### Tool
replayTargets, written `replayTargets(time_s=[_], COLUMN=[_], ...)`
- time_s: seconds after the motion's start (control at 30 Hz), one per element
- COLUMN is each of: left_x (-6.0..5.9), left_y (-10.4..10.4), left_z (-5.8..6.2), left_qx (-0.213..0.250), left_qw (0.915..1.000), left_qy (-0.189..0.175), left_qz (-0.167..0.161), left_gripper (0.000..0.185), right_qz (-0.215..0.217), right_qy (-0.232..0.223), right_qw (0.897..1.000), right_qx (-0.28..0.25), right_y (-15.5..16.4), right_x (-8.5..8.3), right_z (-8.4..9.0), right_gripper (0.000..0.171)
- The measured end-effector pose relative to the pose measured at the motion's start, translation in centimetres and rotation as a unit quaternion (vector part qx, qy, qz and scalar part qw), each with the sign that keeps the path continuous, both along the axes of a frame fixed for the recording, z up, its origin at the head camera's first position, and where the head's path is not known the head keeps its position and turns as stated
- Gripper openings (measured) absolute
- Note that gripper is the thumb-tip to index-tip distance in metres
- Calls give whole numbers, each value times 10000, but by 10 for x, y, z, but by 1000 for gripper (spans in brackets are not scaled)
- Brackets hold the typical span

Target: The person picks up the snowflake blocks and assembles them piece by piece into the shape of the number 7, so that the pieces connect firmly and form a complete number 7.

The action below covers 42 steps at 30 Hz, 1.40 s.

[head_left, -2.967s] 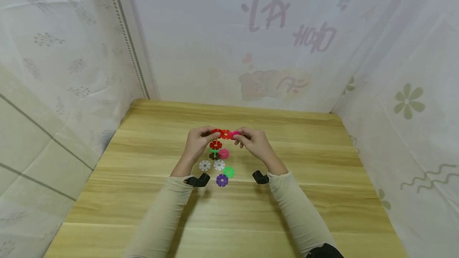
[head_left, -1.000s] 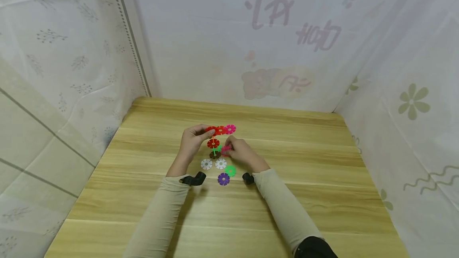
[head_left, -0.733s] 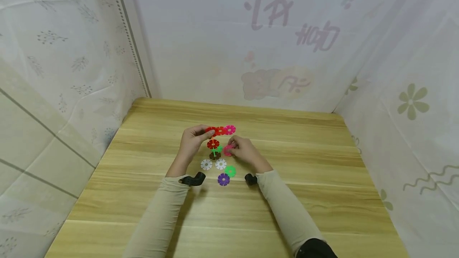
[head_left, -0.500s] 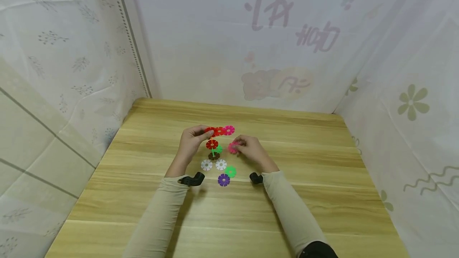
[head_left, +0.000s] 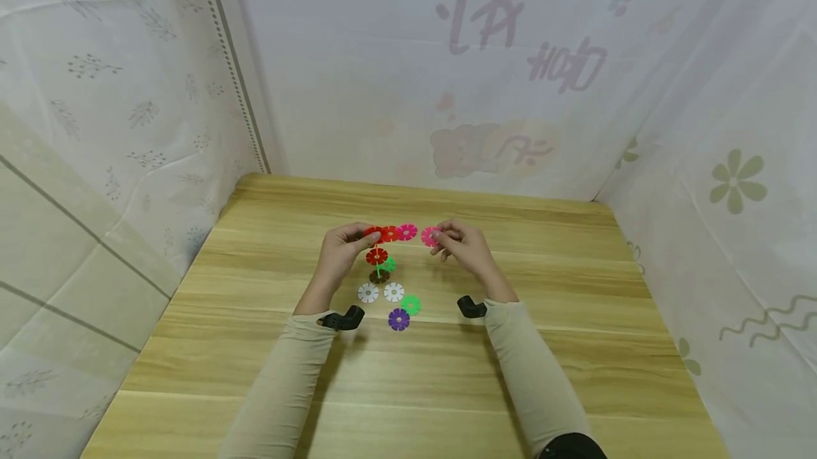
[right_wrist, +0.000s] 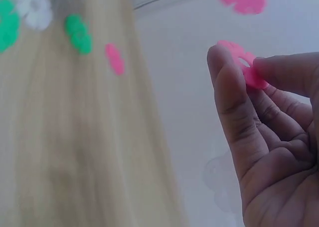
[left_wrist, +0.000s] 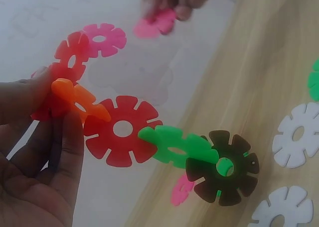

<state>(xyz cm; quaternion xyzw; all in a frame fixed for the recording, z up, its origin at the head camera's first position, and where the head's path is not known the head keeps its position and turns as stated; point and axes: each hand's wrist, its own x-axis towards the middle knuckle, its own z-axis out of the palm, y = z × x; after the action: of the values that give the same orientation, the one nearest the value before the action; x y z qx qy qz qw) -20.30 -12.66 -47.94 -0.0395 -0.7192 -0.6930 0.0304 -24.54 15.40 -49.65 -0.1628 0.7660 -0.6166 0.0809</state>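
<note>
Above the counter (head_left: 574,345), the right hand (head_left: 462,250) pinches a pink disc (head_left: 430,237) just beside the chain (left_wrist: 124,130), gripped by the left hand (head_left: 342,253) (its brown end shows clearly only from the left wrist).

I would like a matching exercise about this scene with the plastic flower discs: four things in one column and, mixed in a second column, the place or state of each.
Things:
1. loose pink disc
2. purple disc
3. two white discs
4. chain of joined discs

Places or states:
a. lying side by side on the table
b. held up by the left hand
c. pinched in the fingers of the right hand
d. lying on the table nearest to the person

Pairs: 1-c, 2-d, 3-a, 4-b
</note>
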Motion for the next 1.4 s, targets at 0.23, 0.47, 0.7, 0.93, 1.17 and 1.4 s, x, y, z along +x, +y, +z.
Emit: replayTargets(time_s=[0.23, 0.47, 0.7, 0.93, 1.17, 1.4], left_x=[1, 1, 1, 0, 0, 0], left_y=[2, 4, 4, 4, 5, 7], left_z=[1, 1, 2, 0, -1, -1], left_qx=[-117, -111, -45, 49, 31, -131], left_qw=[9999, 9999, 10000, 10000, 9999, 9999], left_qy=[-41, -81, -15, -29, -19, 50], left_qz=[-1, -6, -49, -56, -130, -79], left_gripper=[22, 21, 22, 20, 23, 21], right_qz=[84, 211, 278, 478, 661, 636], right_qy=[36, -95, -284, -661, -981, -1095], right_qw=[9998, 9993, 9976, 9920, 9856, 9871], right_qx=[-199, -309, -568, -965, -1206, -981], right_y=[0, -1, 0, -1, -3, -2], right_x=[4, 7, 8, 7, 7, 6], right_z=[14, 20, 19, 16, 15, 16], right_gripper=[32, 34, 34, 34, 33, 27])
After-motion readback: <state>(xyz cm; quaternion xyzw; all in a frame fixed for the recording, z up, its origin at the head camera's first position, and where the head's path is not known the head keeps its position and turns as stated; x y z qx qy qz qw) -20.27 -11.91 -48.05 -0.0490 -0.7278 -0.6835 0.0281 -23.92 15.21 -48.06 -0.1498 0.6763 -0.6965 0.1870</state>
